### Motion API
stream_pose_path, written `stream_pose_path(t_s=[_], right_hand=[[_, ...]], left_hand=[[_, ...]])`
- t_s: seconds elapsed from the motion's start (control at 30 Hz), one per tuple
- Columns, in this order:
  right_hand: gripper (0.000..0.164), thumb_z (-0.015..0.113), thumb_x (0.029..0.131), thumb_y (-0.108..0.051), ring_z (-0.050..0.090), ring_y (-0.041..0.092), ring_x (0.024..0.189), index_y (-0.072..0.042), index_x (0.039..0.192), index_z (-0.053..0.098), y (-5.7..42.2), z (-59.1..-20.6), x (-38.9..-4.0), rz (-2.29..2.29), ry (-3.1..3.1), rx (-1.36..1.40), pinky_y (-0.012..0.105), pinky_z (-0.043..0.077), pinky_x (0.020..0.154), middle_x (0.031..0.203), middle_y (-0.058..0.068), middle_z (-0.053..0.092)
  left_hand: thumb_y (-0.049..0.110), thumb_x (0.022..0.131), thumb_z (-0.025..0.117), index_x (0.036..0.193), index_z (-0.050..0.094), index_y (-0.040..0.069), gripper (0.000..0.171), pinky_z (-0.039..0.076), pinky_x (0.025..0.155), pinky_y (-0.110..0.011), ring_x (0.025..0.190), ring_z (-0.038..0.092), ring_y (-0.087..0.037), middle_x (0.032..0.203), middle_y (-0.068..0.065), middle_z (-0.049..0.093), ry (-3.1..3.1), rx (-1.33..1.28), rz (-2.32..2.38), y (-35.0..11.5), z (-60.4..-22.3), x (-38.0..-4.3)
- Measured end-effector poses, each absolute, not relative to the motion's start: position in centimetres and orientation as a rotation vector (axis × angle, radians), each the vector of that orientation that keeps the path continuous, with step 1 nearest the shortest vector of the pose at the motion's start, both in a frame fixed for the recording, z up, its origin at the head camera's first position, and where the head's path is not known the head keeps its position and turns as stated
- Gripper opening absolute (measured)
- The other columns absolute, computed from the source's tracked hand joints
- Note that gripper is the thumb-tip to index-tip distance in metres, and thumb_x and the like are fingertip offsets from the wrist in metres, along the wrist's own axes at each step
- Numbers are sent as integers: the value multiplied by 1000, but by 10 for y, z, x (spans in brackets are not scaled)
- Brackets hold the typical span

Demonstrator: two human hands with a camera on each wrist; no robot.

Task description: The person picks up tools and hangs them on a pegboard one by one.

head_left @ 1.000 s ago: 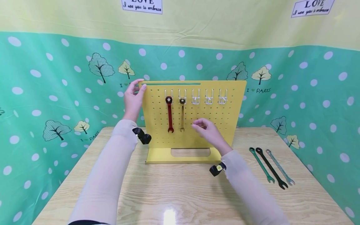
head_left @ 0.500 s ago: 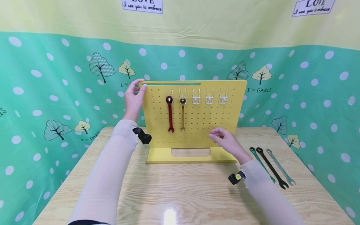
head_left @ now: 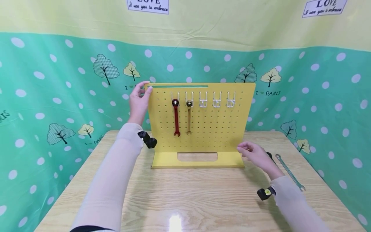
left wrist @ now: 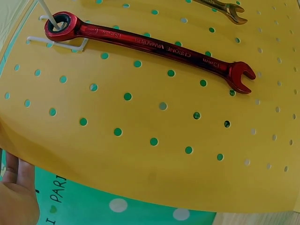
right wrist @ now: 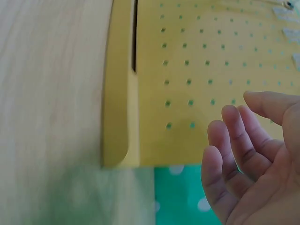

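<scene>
two wrenches [head_left: 176, 119] hung, three right hooks [head_left: 216, 101] bare: your left hand [head_left: 139, 102] grips the board [head_left: 208, 132], your relaxed right hand [head_left: 258, 157] nothing.

A printed curtain [head_left: 208, 77] hangs behind the bench [head_left: 203, 199] and along both its sides, pale yellow above and green below. White dots [head_left: 18, 42] cover the green part, among checked trees [head_left: 106, 67], cream trees [head_left: 271, 76] and dark lettering [head_left: 268, 93] reading "I PARIS" with a small heart. Two white printed labels [head_left: 148, 5] with "LOVE" sit along the top, cut by the frame's edge. Creases cross the yellow cloth. The bench has light wood grain, and a bright reflection [head_left: 175, 223] shines near its front.
</scene>
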State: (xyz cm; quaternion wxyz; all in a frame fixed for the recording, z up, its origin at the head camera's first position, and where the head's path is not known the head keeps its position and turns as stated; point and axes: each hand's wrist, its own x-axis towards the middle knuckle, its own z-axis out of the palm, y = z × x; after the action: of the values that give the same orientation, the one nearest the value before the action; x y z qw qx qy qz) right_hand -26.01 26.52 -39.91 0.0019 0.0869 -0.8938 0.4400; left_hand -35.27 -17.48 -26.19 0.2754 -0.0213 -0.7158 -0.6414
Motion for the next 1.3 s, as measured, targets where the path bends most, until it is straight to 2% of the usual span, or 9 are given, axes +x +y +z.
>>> stream_pose_path(t_s=[0.2,0.37,0.6,0.77,1.03,1.2,1.3], right_hand=[[43,59,103,-35,63,31,96,1,125,59,293,-410,-251,1342,-2837,217,45,56,80,109,21,63],[50,55,104,-41,60,32,99,2,130,57,319,-416,-244,1320,-2875,130,42,55,76,112,19,62],[52,55,104,-41,57,27,76,5,128,55,356,-424,-236,1225,-2943,97,35,52,63,91,14,60],[53,56,104,-39,55,24,73,7,130,53,372,-431,-233,1252,-2969,64,34,50,64,84,11,57],[57,60,102,-37,62,23,85,11,132,52,385,-440,-237,1265,-2994,-5,33,57,71,105,15,64],[59,62,101,-39,65,24,88,11,131,54,389,-444,-238,1234,-3033,-31,36,57,74,109,16,64],[58,63,100,-38,65,23,88,11,129,55,390,-446,-239,1231,-3043,-45,35,57,73,109,16,66]], left_hand=[[39,97,65,129,65,30,33,54,86,-34,95,61,-18,111,-3,60,-1925,-56,-1713,-174,-262,-353],[38,98,64,130,65,30,33,54,84,-33,93,60,-17,110,-2,60,-1933,-45,-1692,-173,-261,-351],[38,98,64,133,63,26,37,54,84,-33,92,60,-17,110,-2,60,-1932,-61,-1697,-171,-260,-351],[39,98,64,132,64,27,36,53,84,-33,93,59,-17,109,-2,60,-1927,-68,-1694,-172,-261,-351],[39,97,64,130,64,30,34,53,86,-33,93,59,-16,110,-1,59,-1925,-62,-1699,-174,-261,-351],[38,98,64,133,63,24,38,53,85,-33,92,59,-17,108,-2,59,-1920,-73,-1699,-174,-261,-350],[38,98,64,133,63,25,37,53,85,-33,92,59,-16,109,-2,59,-1926,-72,-1702,-174,-261,-350]])
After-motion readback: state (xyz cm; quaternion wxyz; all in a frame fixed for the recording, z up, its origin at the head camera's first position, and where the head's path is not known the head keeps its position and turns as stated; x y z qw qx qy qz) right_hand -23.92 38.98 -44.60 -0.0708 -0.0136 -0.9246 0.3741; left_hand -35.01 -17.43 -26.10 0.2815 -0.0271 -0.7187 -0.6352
